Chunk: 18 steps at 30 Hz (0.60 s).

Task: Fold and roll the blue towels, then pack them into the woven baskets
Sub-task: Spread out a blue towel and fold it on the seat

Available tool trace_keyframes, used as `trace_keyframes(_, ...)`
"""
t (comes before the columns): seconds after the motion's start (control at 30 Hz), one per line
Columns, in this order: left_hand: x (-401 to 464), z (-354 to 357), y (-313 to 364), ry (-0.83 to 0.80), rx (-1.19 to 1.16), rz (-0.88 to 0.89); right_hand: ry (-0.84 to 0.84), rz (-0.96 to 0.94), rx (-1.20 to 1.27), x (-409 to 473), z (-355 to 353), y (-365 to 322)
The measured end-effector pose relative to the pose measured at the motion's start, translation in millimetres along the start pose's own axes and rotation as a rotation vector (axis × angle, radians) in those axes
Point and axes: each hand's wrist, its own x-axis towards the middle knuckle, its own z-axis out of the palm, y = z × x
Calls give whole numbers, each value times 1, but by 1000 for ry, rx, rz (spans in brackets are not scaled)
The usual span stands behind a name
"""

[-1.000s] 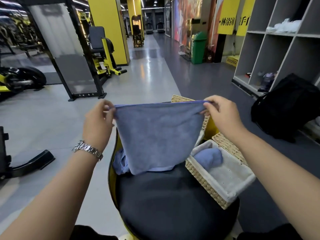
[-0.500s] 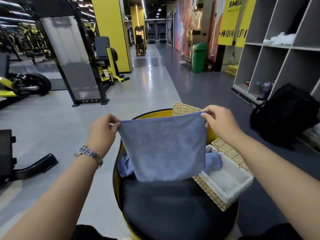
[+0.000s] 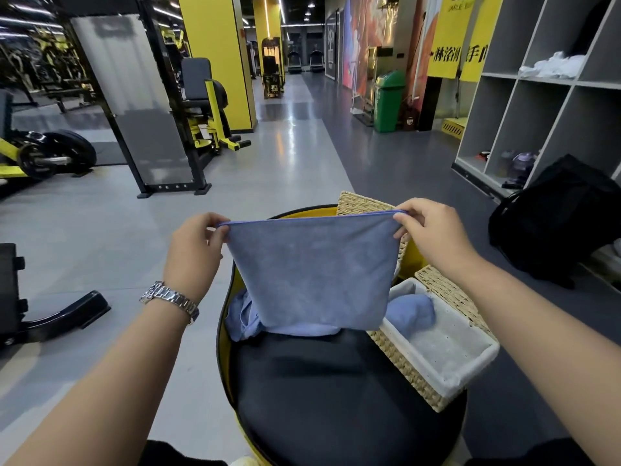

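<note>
Above round padded stool (image 3: 336, 391) — soft blue towel (image 3: 312, 270), corners pinched by left hand (image 3: 193, 250), right hand (image 3: 431, 237).

The near half of the round black stool top (image 3: 336, 391) is bare, open to approach from 6 o'clock. At 12 o'clock the hanging blue towel (image 3: 312, 270), stretched between the left hand (image 3: 193, 252) and right hand (image 3: 433, 240), screens the far side. Loose blue towels (image 3: 245, 317) occupy the surface at 10 o'clock. The lined woven basket (image 3: 447, 371) blocks the 3 o'clock edge; its interior is open from above, with one rolled towel (image 3: 411, 312) at its far end. A second woven basket (image 3: 363, 204) stands behind at 1 o'clock.
</note>
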Motion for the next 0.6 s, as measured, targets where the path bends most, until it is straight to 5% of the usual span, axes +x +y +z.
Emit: trace_keyframes(0.6,-164,-14,-68,-341,255,-125,-571,171,-129,-158,9,44)
